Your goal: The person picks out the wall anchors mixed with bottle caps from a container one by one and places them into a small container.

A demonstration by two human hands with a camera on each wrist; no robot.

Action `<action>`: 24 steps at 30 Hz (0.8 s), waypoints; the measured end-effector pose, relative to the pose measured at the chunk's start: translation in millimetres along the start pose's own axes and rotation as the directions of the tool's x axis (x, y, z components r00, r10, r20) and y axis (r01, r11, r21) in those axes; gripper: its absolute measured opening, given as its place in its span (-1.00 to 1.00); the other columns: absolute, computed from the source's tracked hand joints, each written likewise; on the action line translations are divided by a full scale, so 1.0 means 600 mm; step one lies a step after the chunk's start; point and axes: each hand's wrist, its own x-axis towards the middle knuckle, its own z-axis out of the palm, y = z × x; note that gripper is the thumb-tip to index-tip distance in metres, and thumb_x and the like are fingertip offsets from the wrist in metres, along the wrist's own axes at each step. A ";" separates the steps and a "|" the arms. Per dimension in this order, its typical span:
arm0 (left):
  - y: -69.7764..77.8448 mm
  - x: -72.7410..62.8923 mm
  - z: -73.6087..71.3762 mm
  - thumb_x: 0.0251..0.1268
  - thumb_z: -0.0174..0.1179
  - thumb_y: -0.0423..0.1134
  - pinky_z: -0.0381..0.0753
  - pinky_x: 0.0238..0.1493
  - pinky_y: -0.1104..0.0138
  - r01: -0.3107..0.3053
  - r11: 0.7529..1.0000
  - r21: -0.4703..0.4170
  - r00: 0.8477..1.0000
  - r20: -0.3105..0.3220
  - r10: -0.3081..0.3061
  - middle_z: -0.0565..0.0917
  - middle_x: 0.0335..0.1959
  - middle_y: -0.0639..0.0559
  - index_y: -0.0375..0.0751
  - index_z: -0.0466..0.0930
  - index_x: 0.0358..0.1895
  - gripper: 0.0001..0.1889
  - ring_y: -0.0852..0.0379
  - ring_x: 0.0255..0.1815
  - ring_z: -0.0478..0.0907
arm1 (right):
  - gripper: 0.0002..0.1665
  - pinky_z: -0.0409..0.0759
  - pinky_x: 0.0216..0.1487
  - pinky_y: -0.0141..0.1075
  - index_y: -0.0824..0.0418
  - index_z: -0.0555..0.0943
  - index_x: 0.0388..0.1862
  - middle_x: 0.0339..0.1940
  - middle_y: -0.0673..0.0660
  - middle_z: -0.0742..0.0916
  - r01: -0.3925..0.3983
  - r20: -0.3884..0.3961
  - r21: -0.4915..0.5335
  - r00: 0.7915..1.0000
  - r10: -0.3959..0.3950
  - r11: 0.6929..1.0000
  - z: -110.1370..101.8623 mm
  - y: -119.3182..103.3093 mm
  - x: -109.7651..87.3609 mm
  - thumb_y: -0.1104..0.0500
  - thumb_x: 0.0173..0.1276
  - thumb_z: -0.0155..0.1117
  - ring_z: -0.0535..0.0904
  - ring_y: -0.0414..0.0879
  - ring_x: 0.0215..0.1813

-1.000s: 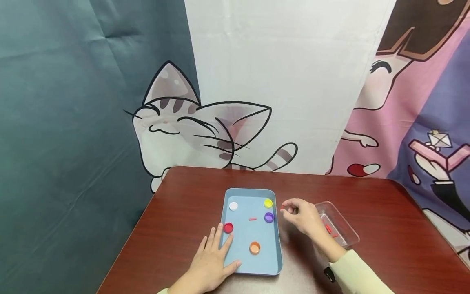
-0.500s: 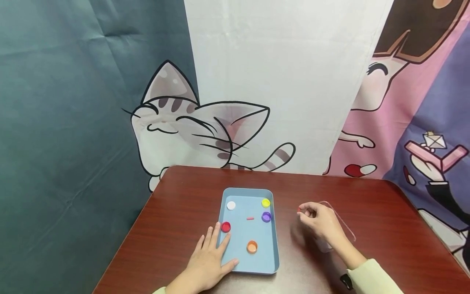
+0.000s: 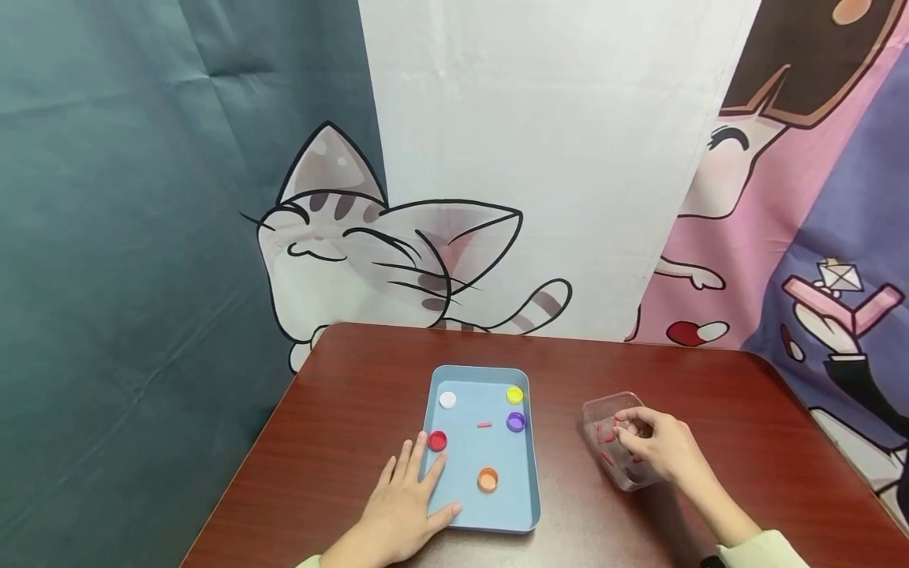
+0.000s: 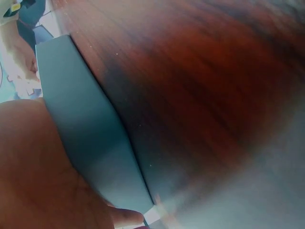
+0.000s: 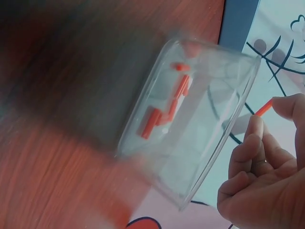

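Observation:
My left hand [image 3: 399, 509] lies with fingers spread over the left edge of a blue tray [image 3: 513, 505]. My right hand [image 3: 671, 451] is over a clear plastic box [image 3: 604, 404], pinching a small red stick [image 5: 265, 108] between thumb and finger. Several more red sticks [image 5: 151, 123] lie inside the box. One short red stick [image 3: 484, 425] rests near the tray's middle. Around it sit small round caps: a white cap [image 3: 447, 401], a yellow cap [image 3: 514, 395], a purple cap [image 3: 515, 422], a red cap [image 3: 437, 441] and an orange cap [image 3: 488, 480].
Tray and box stand apart on a dark red-brown wooden table [image 3: 341, 410], the box to the right. A printed cloth [image 3: 454, 118] with a cartoon cat hangs behind the table's far edge.
My right hand has moved right, from beside the tray to over the box, keeping a red stick pinched. The clear box has shifted left. My left hand stays on the tray.

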 end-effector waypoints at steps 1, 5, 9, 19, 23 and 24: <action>-0.001 0.000 0.001 0.40 -0.09 0.45 0.07 0.46 -0.28 0.000 1.000 -0.001 1.000 0.002 0.000 -0.04 0.65 -0.29 -0.05 0.26 0.57 -0.14 -0.38 0.61 -0.03 | -0.72 0.38 -0.36 -0.34 0.12 0.76 -0.08 -0.47 -0.10 0.65 0.002 -0.001 -0.007 1.000 -0.002 1.000 -0.002 0.003 -0.002 0.05 0.26 0.47 0.46 -0.30 -0.40; -0.002 0.002 0.002 0.40 -0.06 0.43 0.06 0.46 -0.30 -0.003 1.000 -0.009 1.000 0.000 0.003 -0.04 0.64 -0.30 -0.06 0.26 0.56 -0.15 -0.40 0.60 -0.04 | -0.73 0.37 -0.36 -0.35 0.12 0.76 -0.10 -0.45 -0.10 0.64 0.010 -0.005 -0.021 1.000 -0.010 1.000 -0.006 0.014 -0.008 0.06 0.25 0.49 0.45 -0.33 -0.41; -0.003 0.003 0.005 0.40 -0.04 0.41 0.06 0.46 -0.30 -0.007 1.000 -0.012 1.000 -0.011 0.006 -0.04 0.64 -0.30 -0.07 0.27 0.56 -0.16 -0.40 0.60 -0.04 | -0.72 0.36 -0.38 -0.36 0.13 0.75 -0.11 -0.48 -0.12 0.65 0.013 -0.009 -0.023 1.000 -0.014 1.000 -0.008 0.022 -0.011 0.05 0.24 0.50 0.45 -0.37 -0.42; -0.003 0.003 0.006 0.39 -0.10 0.47 0.08 0.47 -0.27 0.000 1.000 0.008 1.000 -0.009 0.000 -0.06 0.65 -0.27 -0.02 0.25 0.57 -0.13 -0.36 0.61 -0.04 | -0.68 0.38 -0.38 -0.37 0.17 0.75 -0.08 -0.49 -0.12 0.64 0.025 0.010 -0.020 1.000 -0.025 0.999 -0.011 0.021 -0.003 0.09 0.21 0.48 0.46 -0.35 -0.43; -0.003 0.003 0.005 0.39 -0.10 0.46 0.07 0.47 -0.26 0.004 1.000 0.008 1.000 -0.001 -0.004 -0.05 0.65 -0.27 -0.02 0.25 0.57 -0.14 -0.36 0.62 -0.04 | -0.69 0.38 -0.40 -0.37 0.19 0.74 -0.07 -0.52 -0.12 0.64 0.040 0.031 0.002 0.999 -0.040 0.999 -0.004 0.007 0.002 0.12 0.22 0.46 0.47 -0.33 -0.47; -0.003 0.003 0.005 0.39 -0.10 0.46 0.07 0.47 -0.27 0.004 1.000 0.007 1.000 0.000 -0.004 -0.05 0.65 -0.27 -0.02 0.25 0.57 -0.14 -0.36 0.62 -0.04 | -0.69 0.39 -0.41 -0.37 0.19 0.74 -0.06 -0.52 -0.11 0.64 0.045 0.037 0.013 0.998 -0.045 0.999 -0.001 0.002 0.005 0.14 0.22 0.45 0.48 -0.32 -0.50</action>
